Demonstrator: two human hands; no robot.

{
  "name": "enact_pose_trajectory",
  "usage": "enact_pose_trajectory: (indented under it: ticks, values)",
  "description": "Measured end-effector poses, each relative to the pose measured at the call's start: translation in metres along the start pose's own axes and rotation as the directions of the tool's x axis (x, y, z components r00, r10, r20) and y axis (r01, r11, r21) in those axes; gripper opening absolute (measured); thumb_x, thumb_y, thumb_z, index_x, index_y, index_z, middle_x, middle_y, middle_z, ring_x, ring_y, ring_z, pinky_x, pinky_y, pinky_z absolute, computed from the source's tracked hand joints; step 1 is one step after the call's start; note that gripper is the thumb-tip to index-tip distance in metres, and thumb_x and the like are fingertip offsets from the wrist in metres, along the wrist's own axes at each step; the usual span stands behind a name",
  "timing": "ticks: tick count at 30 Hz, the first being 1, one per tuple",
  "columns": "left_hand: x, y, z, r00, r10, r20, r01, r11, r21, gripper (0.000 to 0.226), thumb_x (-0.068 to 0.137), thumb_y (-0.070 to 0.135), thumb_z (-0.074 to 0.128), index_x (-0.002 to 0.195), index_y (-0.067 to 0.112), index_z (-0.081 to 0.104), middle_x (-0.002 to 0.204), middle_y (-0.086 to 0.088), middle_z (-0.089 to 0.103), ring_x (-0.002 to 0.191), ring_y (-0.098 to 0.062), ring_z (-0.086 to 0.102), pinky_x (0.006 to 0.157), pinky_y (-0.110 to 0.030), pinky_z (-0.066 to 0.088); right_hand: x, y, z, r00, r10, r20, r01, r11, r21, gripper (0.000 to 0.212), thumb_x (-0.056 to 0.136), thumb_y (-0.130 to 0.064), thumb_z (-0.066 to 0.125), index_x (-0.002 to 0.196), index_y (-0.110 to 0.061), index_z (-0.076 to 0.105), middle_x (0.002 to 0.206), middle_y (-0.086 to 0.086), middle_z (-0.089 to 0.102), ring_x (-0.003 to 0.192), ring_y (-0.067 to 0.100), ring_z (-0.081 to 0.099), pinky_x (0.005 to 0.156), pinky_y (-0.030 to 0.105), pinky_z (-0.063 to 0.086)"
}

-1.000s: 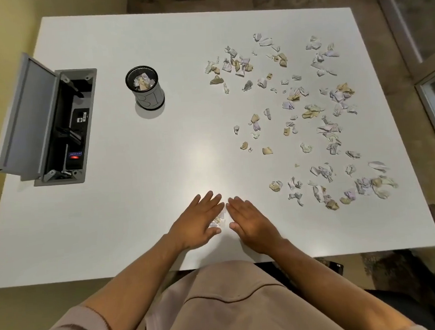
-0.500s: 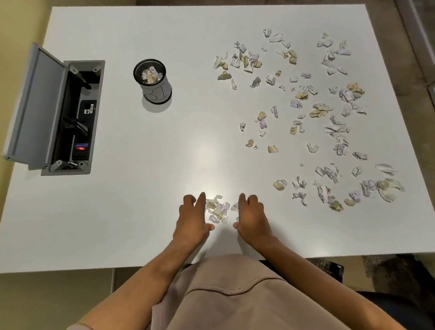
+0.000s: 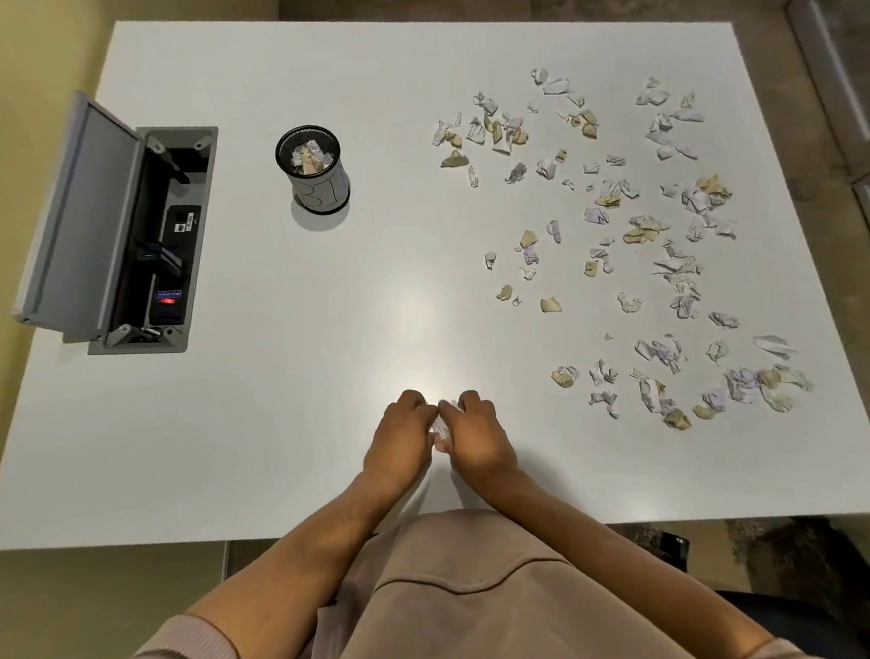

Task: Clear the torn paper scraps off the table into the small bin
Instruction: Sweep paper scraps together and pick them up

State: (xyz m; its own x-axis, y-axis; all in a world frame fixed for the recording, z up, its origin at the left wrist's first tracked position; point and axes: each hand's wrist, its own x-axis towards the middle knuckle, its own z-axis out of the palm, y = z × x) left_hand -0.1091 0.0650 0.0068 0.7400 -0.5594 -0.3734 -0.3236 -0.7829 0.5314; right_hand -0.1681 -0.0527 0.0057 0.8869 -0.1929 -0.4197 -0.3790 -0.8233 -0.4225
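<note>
— Two hands, left hand (image 3: 398,437) and right hand (image 3: 474,435), cup a small heap of scraps (image 3: 441,426) near the table (image 3: 274,417) edge.
— Best keep them pressed together, lifting toward the bin (image 3: 314,169) far left.

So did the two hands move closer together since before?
Yes. The left hand and right hand have closed in over the small scrap pile near the table's front edge, fingers now curled around it.

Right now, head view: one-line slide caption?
Left hand and right hand cup gathered torn paper scraps; small black mesh bin waits.
</note>
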Motion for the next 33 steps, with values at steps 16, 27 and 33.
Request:
enact_pose_trajectory:
  ticks: [16, 27, 33]
  values:
    - [0.007, -0.004, -0.001, 0.994, -0.082, -0.075, 0.070, 0.987, -0.147, 0.014, 0.086, 0.010, 0.055, 0.079, 0.008, 0.067, 0.079, -0.005, 0.065, 0.072, -0.022, 0.057, 0.067, -0.042, 0.050, 0.016, 0.007, 0.008, 0.970, -0.058, -0.235, 0.079, 0.994, 0.081, 0.019, 0.076, 0.002, 0.053, 0.060, -0.008, 0.049, 0.058, 0.008, 0.044, 0.057, 0.023, 0.036, 0.044, 0.032, 0.023]
    - [0.012, 0.003, -0.033, 0.946, -0.324, -0.007, 0.277, 0.818, -0.504, 0.009, 0.075, 0.013, 0.069, 0.077, 0.020, 0.074, 0.068, 0.010, 0.067, 0.062, -0.006, 0.059, 0.052, -0.011, 0.040, 0.017, 0.001, -0.027, 0.984, 0.139, -0.113, -0.033, 0.763, 0.646, 0.010, 0.079, -0.012, 0.065, 0.079, -0.014, 0.075, 0.064, -0.011, 0.067, 0.062, 0.001, 0.061, 0.059, 0.011, 0.043]
    - [0.028, 0.012, -0.071, 0.915, -0.403, -0.011, 0.277, 0.650, -0.708, 0.007, 0.073, 0.017, 0.077, 0.077, 0.022, 0.075, 0.072, 0.004, 0.073, 0.069, -0.013, 0.068, 0.065, -0.028, 0.054, 0.041, -0.016, -0.055, 0.974, 0.226, 0.015, -0.139, 0.545, 0.827, 0.008, 0.078, -0.018, 0.075, 0.086, -0.020, 0.077, 0.081, -0.001, 0.075, 0.078, 0.021, 0.072, 0.080, 0.043, 0.059]
